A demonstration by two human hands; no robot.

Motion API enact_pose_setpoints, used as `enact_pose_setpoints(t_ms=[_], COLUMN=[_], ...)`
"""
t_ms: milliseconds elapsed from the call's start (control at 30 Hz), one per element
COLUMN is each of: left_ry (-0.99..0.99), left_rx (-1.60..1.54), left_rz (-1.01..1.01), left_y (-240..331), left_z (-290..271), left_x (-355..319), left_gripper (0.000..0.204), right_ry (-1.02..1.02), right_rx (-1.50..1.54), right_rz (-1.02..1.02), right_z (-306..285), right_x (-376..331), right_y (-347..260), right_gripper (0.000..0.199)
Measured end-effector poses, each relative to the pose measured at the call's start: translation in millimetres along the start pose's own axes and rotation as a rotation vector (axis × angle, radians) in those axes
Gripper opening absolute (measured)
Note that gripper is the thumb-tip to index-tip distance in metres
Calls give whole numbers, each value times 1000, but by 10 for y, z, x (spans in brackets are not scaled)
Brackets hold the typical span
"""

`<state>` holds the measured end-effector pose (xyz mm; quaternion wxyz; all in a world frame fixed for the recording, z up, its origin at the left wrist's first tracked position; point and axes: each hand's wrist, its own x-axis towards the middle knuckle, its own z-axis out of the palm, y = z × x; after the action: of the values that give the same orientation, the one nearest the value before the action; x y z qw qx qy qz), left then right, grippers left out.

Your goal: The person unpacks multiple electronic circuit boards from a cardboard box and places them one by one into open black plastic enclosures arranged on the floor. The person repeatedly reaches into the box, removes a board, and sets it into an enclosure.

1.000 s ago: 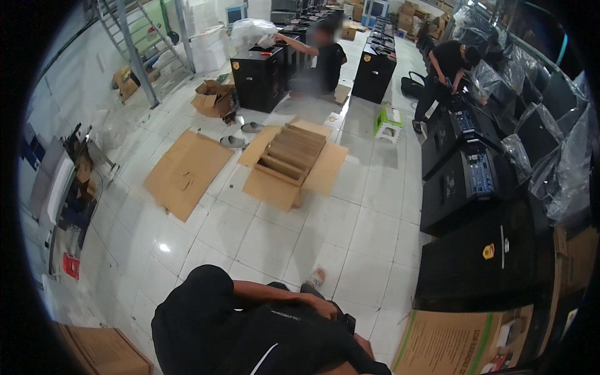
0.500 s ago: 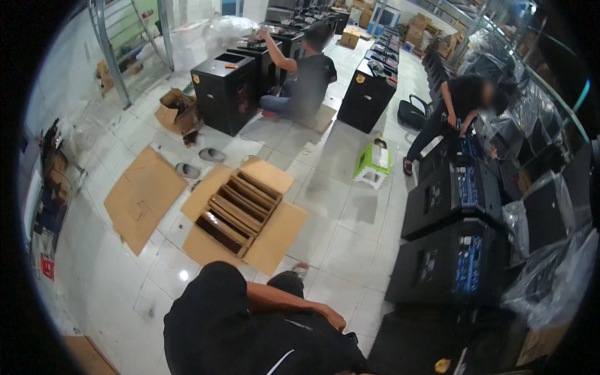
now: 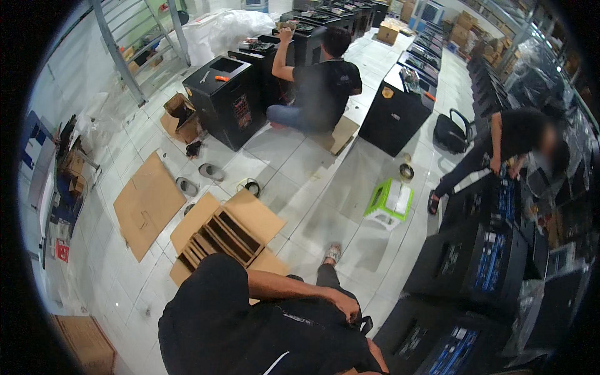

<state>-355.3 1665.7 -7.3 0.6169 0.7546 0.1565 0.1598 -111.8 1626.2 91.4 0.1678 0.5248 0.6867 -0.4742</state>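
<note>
Your left hand (image 3: 344, 304) rests low in the view, forearm lying across your dark clothing. Its fingers (image 3: 351, 310) curl downward over the black cloth, but I cannot tell whether they grip anything. A small black piece (image 3: 365, 324) sits just beside them, too dark to make out. Of your right hand (image 3: 375, 354) only a strip of skin shows at the lower edge, so I cannot tell how its fingers stand. The big black boxy speaker cabinet with the blue-lit panel (image 3: 447, 340) stands on the white tiled floor (image 3: 300, 181), near your left fingers and to their right, not touching. My judgement: bring both hands up where you can see them and turn squarely to that cabinet before you take hold. The open brown cardboard box with slotted dividers (image 3: 228, 234) lies well apart, beyond your shoulder. The green and white plastic stool (image 3: 389, 203) is further out.
</note>
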Motion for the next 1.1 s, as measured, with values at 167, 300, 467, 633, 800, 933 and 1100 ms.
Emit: enact_pose_setpoints(t_ms=[167,300,467,633,800,933,1100], left_ry=[138,170,152,16,63,170,256], left_rx=[68,246,326,348,316,313,316], left_rz=[-56,-172,-239,-193,-221,-198,-189], left_y=[-171,-259,-537,-918,-766,-774,-851], left_z=[-1386,-2407,-3728,-5207,-6345,-6998,-7813], left_x=[33,154,88,-248,-419,-763,-814], left_gripper=[42,40,42,45,45,44,42], right_ry=[-73,-22,6,13,-39,-129,-167], right_rx=[115,228,-43,169,195,164,159], right_rz=[-110,168,63,-5,-4,-25,-55], right_z=[-1274,-1878,-2599,-3003,-3785,-4325,-5031], right_x=[833,1633,2546,3680,4268,4886,5493], right_y=[-752,-915,-1545,-1705,-2594,-3357,-3776], right_gripper=[17,12,29,37,37,38,38])
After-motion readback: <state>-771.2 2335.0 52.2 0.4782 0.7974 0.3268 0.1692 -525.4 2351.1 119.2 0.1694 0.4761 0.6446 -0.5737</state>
